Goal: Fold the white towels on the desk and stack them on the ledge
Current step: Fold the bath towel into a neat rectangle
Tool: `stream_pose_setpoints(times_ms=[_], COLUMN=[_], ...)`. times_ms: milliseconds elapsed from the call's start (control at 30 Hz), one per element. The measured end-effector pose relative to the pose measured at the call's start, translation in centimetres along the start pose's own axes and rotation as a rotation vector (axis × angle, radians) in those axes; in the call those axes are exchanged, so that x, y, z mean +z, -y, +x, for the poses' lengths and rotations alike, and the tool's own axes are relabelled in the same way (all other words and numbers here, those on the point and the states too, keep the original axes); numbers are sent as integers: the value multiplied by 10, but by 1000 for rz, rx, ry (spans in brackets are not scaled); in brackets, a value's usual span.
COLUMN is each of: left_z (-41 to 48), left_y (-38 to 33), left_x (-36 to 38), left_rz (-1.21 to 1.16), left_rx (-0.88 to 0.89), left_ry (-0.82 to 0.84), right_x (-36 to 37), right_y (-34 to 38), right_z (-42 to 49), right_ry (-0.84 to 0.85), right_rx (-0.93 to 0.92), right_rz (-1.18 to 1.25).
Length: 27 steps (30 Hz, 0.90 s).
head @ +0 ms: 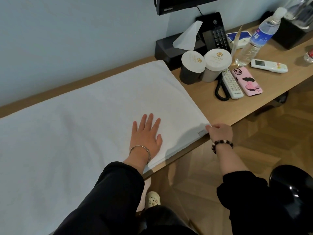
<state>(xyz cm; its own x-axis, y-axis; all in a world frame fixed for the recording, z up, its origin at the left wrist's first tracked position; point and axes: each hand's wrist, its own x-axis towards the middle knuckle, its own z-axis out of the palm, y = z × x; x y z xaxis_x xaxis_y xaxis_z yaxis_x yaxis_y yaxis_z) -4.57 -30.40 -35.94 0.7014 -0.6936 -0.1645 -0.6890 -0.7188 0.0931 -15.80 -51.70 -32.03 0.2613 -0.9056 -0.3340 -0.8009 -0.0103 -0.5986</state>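
A person's left hand (146, 133) lies flat, fingers spread, on a white towel (84, 116) covering the desk (264, 99). The right hand (220, 133) pinches the towel's near right corner at the desk's front edge. Bare wood separates the towel's right edge from 2 lidded cups (217, 59), a remote (232, 83) and a pink phone (247, 81).

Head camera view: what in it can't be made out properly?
All in the head view.
Cut off by the left frame edge: the far end of the large white terry towel; any layers beneath are hidden by its top surface.
Too small to read: the small grey tag at the corner in the grip of the right hand.
Cut off by the top edge: the black wall screen.
Hidden behind two paper-capped cups: the lower part of the black corded telephone.
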Motion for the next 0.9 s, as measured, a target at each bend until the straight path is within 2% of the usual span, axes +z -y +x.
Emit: stream_pose_setpoints(times_ms=[67, 100, 167, 200, 267, 333, 400, 533, 600, 667, 733, 833, 900], left_z=[0, 0, 0, 0, 0, 0, -1, -10, -21, -38, -57, -74, -74], left_y=[0, 0, 0, 0, 1, 2, 4, 16, 34, 63, 91, 105, 104], left_x=[0, 0, 1, 2, 3, 3, 0, -6, -9, -9, -5, -1, 0], left_rz=[3, 2, 8, 10, 10, 2, -9, 20, 73, 90, 44, -10, -24], left_rx=[3, 4, 6, 7, 7, 10, 33, 110, -15, -218, -345, -357, -353], left_ry=[1, 0, 0, 0, 0, 1, 14, 44, -12, -33, 9, 14, 5], right_x=[5, 7, 12, 19, 36, 50, 53, 67, 76, 82, 85, 103, 125], right_y=[2, 6, 14, 18, 20, 10, 2, 18, 25, 18, 12, 30, 48], right_z=[-7, -11, -19, -23, -35, -43, -40, -50, -68, -84, -88, -96, -115], right_ry=[-53, -121, -275, -281, -74, 118, 150, 123, 84, 135, 198, 205, 234], right_rx=[26, -31, -269, -403, -659, -792, -737, -597, -714, -885, -862, -695, -793], right_rz=[-71, -178, -355, -363, -438, -680, -785, -847, -795, -842, -904, -907, -830])
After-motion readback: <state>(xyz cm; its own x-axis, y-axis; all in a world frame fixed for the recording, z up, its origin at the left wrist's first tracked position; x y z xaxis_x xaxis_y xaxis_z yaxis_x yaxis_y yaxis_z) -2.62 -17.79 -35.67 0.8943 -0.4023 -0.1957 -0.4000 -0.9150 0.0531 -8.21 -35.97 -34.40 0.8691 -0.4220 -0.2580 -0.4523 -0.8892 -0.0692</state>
